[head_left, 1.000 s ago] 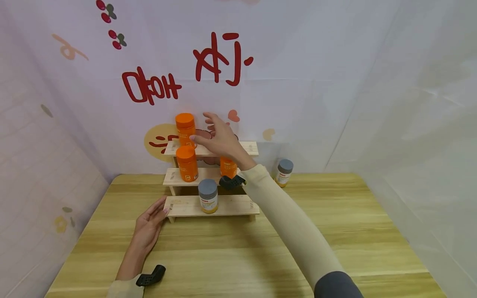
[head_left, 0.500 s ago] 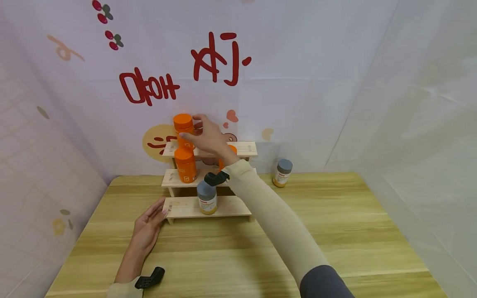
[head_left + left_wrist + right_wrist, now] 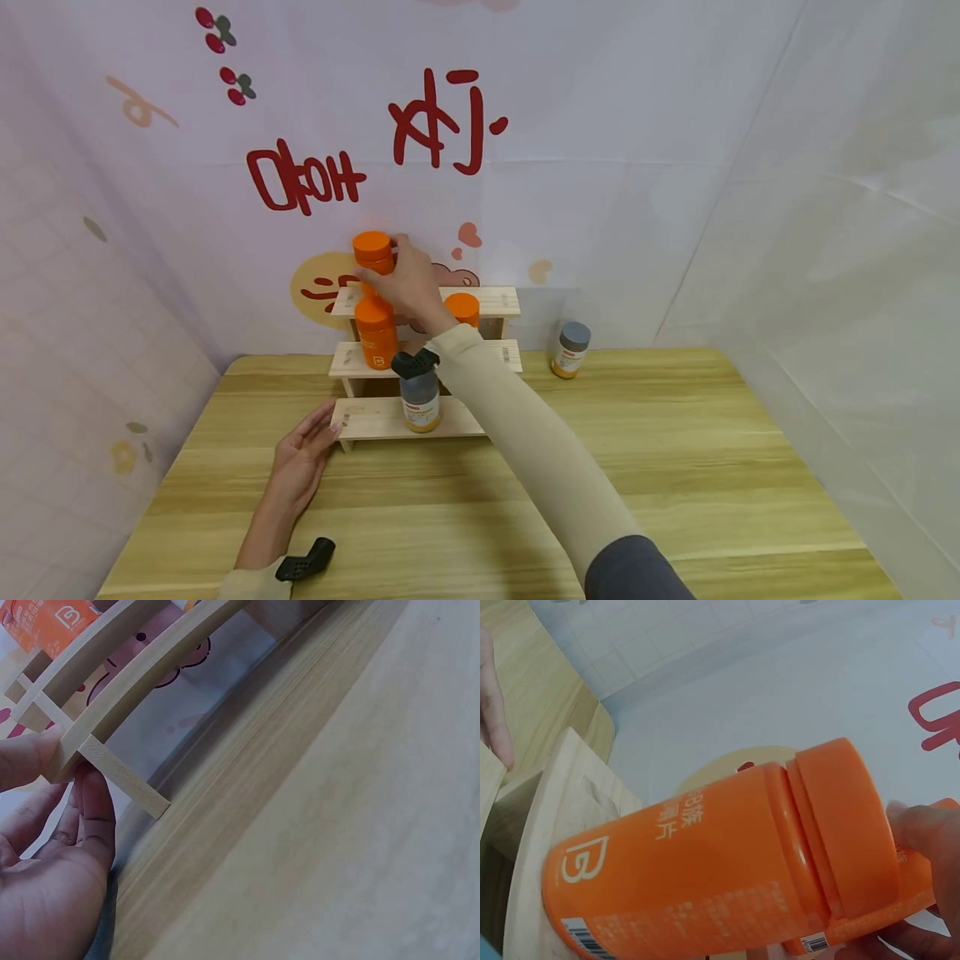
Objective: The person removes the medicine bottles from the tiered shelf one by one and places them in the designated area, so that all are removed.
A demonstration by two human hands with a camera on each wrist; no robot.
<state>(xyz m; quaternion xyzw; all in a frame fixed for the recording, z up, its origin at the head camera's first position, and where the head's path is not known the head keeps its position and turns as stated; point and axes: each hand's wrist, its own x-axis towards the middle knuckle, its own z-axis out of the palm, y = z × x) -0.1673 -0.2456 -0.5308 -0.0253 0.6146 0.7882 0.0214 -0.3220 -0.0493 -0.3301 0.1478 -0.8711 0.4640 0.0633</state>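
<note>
On the top step of a three-tier wooden stand (image 3: 491, 298), an orange bottle (image 3: 372, 247) stands upright. My right hand (image 3: 411, 283) grips that bottle from its right side, thumb in front and fingers behind. In the right wrist view, the gripped bottle (image 3: 911, 896) is partly covered by a nearer orange bottle (image 3: 690, 870), which stands on the middle step. My left hand (image 3: 298, 467) holds the left end of the bottom step. The left wrist view has the thumb (image 3: 28, 759) over the board's end and the fingers curled beneath.
Another orange bottle (image 3: 462, 308) is at the right of the middle step, partly behind my sleeve. A grey-lidded jar (image 3: 422, 408) sits on the bottom step. A similar jar (image 3: 572, 350) stands on the table (image 3: 675, 467) to the right, near the white back wall.
My right hand has moved left from beside the top orange bottle and taken hold of it. The left hand keeps its grip on the bottom step.
</note>
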